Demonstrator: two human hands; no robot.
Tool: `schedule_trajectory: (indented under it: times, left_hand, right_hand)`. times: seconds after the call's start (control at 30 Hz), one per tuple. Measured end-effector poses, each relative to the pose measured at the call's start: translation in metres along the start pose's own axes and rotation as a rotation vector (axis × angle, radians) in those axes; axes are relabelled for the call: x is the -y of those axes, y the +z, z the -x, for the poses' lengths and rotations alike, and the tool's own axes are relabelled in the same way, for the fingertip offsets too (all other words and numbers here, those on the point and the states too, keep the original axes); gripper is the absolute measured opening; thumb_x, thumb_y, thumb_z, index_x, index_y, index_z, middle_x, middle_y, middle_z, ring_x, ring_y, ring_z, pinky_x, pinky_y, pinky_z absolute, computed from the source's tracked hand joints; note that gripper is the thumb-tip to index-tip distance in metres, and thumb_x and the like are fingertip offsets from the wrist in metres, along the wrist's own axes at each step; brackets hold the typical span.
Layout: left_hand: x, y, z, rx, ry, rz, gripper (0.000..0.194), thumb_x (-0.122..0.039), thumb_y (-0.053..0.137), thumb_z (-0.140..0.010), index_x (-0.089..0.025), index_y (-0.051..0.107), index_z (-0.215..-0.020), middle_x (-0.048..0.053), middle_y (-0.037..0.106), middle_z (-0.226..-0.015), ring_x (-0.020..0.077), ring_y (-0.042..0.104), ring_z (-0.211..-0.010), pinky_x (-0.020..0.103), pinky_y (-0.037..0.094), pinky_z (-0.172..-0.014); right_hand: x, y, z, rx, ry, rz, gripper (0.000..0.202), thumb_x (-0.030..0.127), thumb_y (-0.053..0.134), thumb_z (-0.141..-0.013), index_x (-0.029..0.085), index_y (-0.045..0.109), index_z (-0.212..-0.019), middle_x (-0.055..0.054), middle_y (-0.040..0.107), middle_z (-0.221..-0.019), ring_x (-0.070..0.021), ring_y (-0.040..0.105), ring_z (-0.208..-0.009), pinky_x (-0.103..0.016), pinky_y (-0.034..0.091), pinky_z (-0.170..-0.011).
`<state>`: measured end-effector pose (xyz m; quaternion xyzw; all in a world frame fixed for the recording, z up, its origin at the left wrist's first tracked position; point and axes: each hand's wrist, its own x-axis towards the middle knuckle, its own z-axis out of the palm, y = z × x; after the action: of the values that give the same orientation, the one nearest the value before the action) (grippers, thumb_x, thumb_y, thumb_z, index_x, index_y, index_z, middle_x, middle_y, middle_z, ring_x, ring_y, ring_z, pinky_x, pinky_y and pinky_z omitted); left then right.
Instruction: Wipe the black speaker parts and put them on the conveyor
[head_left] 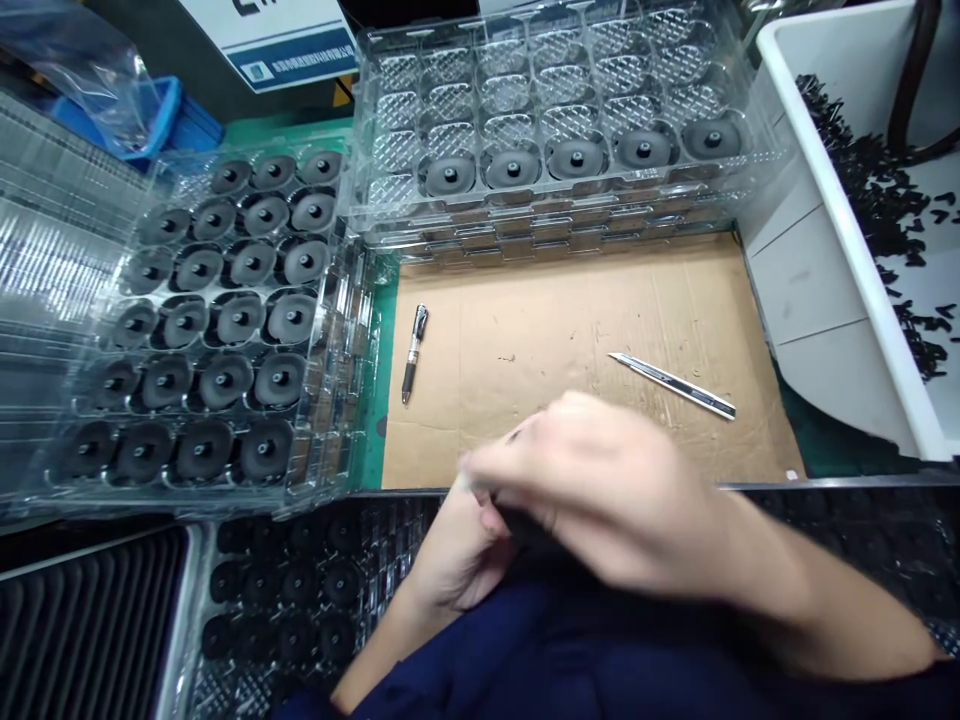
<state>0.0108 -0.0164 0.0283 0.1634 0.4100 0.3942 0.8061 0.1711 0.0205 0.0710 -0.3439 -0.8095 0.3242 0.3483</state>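
Note:
My left hand (461, 560) and my right hand (592, 480) meet close to my body, over the near edge of the cardboard (540, 310). The right one is smeared by motion, its fingers pinched together over the left palm. Curled fingers show on the left hand, partly covered by the right. Whatever lies between them is hidden; only a small dark speck shows near the fingertips. On the cardboard, a craft knife (671, 385) lies just beyond my right hand, and a pen (414, 355) is farther off to the left.
A clear tray (322, 400) of round black parts (281, 378) stands at left. Behind the cardboard are stacked clear trays (540, 195), the top one with several parts in its front row. At right, a white bin (847, 260) holds small black pieces (862, 160). A blue box (187, 125) sits at back left.

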Motion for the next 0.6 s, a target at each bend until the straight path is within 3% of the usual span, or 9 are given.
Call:
schedule_trajectory:
  times: [0.17, 0.27, 0.37, 0.47, 0.53, 0.6]
  left_hand:
    - [-0.004, -0.004, 0.002, 0.076, -0.02, 0.139, 0.073, -0.036, 0.077, -0.064, -0.036, 0.044, -0.13, 0.006, 0.061, -0.122, 0.0273, 0.061, -0.106, 0.035, 0.054, -0.084]
    - [-0.006, -0.007, 0.004, 0.039, -0.001, 0.192, 0.065, -0.033, 0.076, -0.065, -0.035, 0.049, -0.124, 0.006, 0.055, -0.129, 0.0282, 0.057, -0.113, 0.036, 0.052, -0.087]
    - [-0.006, -0.009, 0.003, 0.03, 0.011, 0.224, 0.062, -0.037, 0.075, -0.066, -0.033, 0.05, -0.123, 0.007, 0.052, -0.133, 0.0289, 0.055, -0.116, 0.036, 0.052, -0.089]
    - [-0.004, -0.009, 0.001, 0.02, 0.053, 0.235, 0.056, -0.041, 0.069, -0.07, -0.032, 0.05, -0.122, 0.007, 0.055, -0.129, 0.0278, 0.056, -0.114, 0.037, 0.051, -0.09]
    - [-0.002, -0.008, 0.0, 0.001, 0.092, 0.218, 0.055, -0.04, 0.068, -0.072, -0.032, 0.05, -0.123, 0.006, 0.057, -0.127, 0.0252, 0.058, -0.111, 0.035, 0.051, -0.091]
    - [0.0, -0.007, -0.002, -0.044, 0.11, 0.19, 0.056, -0.036, 0.07, -0.072, -0.029, 0.051, -0.124, 0.006, 0.059, -0.124, 0.0218, 0.058, -0.111, 0.031, 0.049, -0.092]
  right_hand:
    - [-0.054, 0.015, 0.029, -0.169, 0.556, -0.192, 0.024, 0.028, 0.051, -0.088, 0.02, 0.063, -0.108, -0.003, 0.068, -0.1, -0.0116, 0.06, -0.076, -0.024, 0.047, -0.065]
    - [-0.077, 0.041, 0.06, -0.132, 0.67, -0.138, 0.027, 0.029, 0.05, -0.088, 0.019, 0.065, -0.107, -0.006, 0.068, -0.1, -0.0145, 0.062, -0.078, -0.029, 0.049, -0.068]
    - [-0.079, 0.055, 0.073, -0.104, 0.679, -0.094, 0.026, 0.028, 0.049, -0.087, 0.018, 0.066, -0.104, -0.007, 0.069, -0.098, -0.0148, 0.061, -0.076, -0.03, 0.049, -0.068]
    - [-0.057, 0.045, 0.056, -0.189, 0.657, -0.074, 0.025, 0.028, 0.05, -0.088, 0.02, 0.064, -0.108, -0.006, 0.067, -0.102, -0.0147, 0.06, -0.078, -0.028, 0.048, -0.066]
    - [-0.032, 0.034, 0.036, -0.305, 0.545, -0.033, 0.025, 0.026, 0.053, -0.087, 0.023, 0.061, -0.111, -0.004, 0.065, -0.105, -0.0147, 0.059, -0.084, -0.028, 0.047, -0.068]
    - [-0.008, 0.028, 0.017, -0.341, 0.325, 0.004, 0.028, 0.019, 0.053, -0.087, 0.021, 0.059, -0.114, -0.004, 0.064, -0.106, -0.0152, 0.058, -0.091, -0.029, 0.047, -0.078]
